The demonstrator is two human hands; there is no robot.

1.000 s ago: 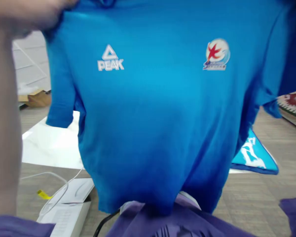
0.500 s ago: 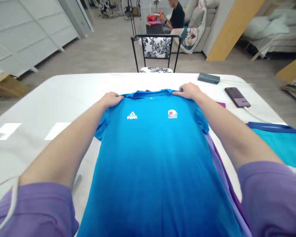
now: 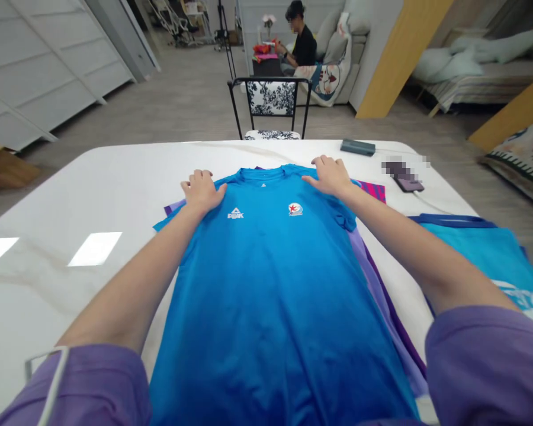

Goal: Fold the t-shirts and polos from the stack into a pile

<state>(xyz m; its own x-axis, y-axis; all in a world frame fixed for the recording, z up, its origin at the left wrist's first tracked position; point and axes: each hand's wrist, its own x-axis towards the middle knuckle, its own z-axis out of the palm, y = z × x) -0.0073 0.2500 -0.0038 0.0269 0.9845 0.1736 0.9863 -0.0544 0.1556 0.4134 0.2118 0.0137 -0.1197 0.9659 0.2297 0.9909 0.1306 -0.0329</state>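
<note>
A blue T-shirt lies spread face up, its collar at the far end and two small chest logos showing. My left hand rests on its left shoulder, fingers apart and thumb stretched inward. On the opposite shoulder lies my right hand, also with spread fingers. Neither hand grips the cloth. Beneath the blue shirt, a purple garment shows along the right side. A pink patterned piece of cloth sticks out past my right wrist.
The white table carries a folded teal shirt at the right. Beyond it are a phone with a cable and a dark grey box-like device. A chair stands across the table; a person sits behind it.
Both hands have let go of the shirt's shoulders and opened flat on them. The raised collar end has settled onto the table. The view has shifted slightly.
</note>
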